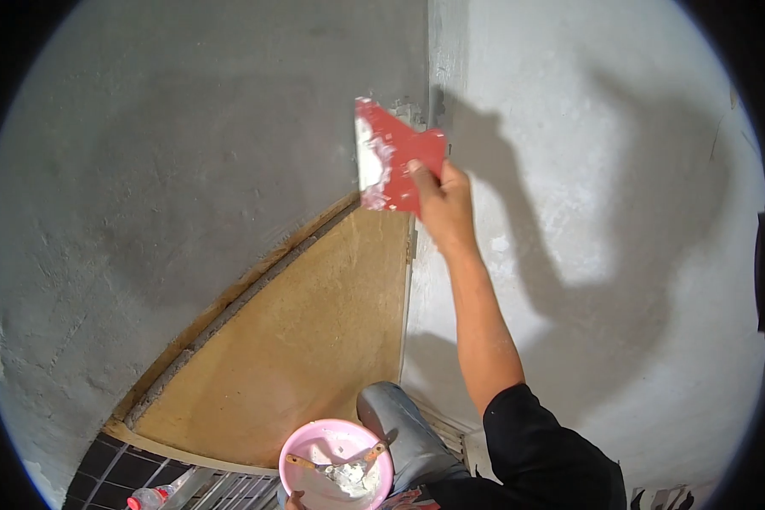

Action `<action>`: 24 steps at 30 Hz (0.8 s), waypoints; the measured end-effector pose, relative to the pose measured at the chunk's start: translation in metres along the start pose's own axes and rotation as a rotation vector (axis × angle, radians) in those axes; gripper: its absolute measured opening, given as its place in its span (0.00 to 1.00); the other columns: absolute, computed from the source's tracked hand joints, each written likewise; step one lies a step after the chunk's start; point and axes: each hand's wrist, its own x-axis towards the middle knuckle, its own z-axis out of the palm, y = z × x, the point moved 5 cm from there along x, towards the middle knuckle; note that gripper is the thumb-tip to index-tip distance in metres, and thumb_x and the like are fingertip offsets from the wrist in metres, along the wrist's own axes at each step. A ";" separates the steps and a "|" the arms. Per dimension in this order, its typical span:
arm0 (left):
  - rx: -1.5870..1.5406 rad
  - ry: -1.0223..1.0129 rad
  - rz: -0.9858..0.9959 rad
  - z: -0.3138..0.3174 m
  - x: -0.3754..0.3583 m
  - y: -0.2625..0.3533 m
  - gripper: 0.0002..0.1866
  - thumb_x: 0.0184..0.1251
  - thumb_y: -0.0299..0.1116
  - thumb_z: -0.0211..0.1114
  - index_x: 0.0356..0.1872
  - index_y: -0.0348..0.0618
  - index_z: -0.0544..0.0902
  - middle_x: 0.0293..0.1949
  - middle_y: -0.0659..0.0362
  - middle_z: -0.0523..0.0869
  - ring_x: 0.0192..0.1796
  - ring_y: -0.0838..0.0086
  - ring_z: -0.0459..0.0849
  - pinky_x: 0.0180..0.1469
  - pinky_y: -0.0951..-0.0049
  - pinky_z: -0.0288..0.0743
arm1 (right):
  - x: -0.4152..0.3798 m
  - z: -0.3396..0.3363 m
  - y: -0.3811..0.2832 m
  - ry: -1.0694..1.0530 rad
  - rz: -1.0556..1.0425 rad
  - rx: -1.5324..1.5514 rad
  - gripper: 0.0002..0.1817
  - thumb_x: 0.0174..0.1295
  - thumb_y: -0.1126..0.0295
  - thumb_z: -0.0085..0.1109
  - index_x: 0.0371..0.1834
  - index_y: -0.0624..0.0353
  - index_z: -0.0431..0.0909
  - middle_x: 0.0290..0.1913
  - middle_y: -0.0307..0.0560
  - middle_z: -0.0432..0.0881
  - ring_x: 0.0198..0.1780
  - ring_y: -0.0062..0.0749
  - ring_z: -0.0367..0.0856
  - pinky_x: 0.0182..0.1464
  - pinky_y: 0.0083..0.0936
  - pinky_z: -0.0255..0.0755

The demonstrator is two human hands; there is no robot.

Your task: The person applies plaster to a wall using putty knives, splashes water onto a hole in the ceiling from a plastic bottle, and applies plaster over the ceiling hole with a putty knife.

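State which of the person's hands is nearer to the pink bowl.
Left. The left hand sits at the rim of the pink bowl, barely visible; the right hand is raised, gripping the red trowel.

The right arm stretches up, its hand clenched; the left hand barely shows low.

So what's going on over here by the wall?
A person is spreading white filler on a wall. Their right hand holds a red plastic scraper, smeared with white paste, pressed at the corner where the grey wall meets the whiter wall. Lower down, a pink bowl holds more paste and a wooden-handled putty knife. The left hand barely shows at the bowl's lower edge, so its grip is unclear.
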 end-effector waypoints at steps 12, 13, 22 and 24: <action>-0.004 -0.013 -0.014 -0.011 0.008 -0.015 0.27 0.58 0.35 0.56 0.56 0.24 0.73 0.49 0.41 0.82 0.50 0.51 0.82 0.58 0.56 0.75 | 0.114 -0.060 0.097 0.181 0.017 0.001 0.11 0.69 0.68 0.55 0.41 0.66 0.81 0.31 0.41 0.81 0.29 0.23 0.74 0.35 0.26 0.69; 0.004 -0.010 0.000 -0.012 0.008 -0.016 0.27 0.58 0.35 0.56 0.56 0.24 0.73 0.49 0.41 0.83 0.49 0.51 0.83 0.58 0.56 0.75 | 0.115 -0.058 0.099 0.177 0.015 0.019 0.11 0.69 0.68 0.55 0.42 0.66 0.81 0.30 0.42 0.81 0.29 0.23 0.74 0.35 0.27 0.69; -0.034 -0.023 0.006 0.000 -0.003 -0.006 0.27 0.57 0.34 0.55 0.56 0.23 0.73 0.49 0.41 0.82 0.48 0.50 0.83 0.57 0.56 0.76 | 0.096 -0.042 0.077 0.123 -0.017 -0.028 0.12 0.69 0.68 0.55 0.41 0.67 0.81 0.32 0.42 0.81 0.33 0.23 0.74 0.39 0.27 0.70; -0.019 -0.026 0.027 0.003 -0.005 -0.003 0.28 0.57 0.34 0.55 0.56 0.24 0.73 0.49 0.42 0.82 0.48 0.50 0.83 0.56 0.56 0.76 | 0.091 -0.038 0.073 0.085 -0.022 -0.015 0.12 0.70 0.69 0.55 0.46 0.67 0.81 0.37 0.42 0.84 0.36 0.22 0.77 0.42 0.25 0.72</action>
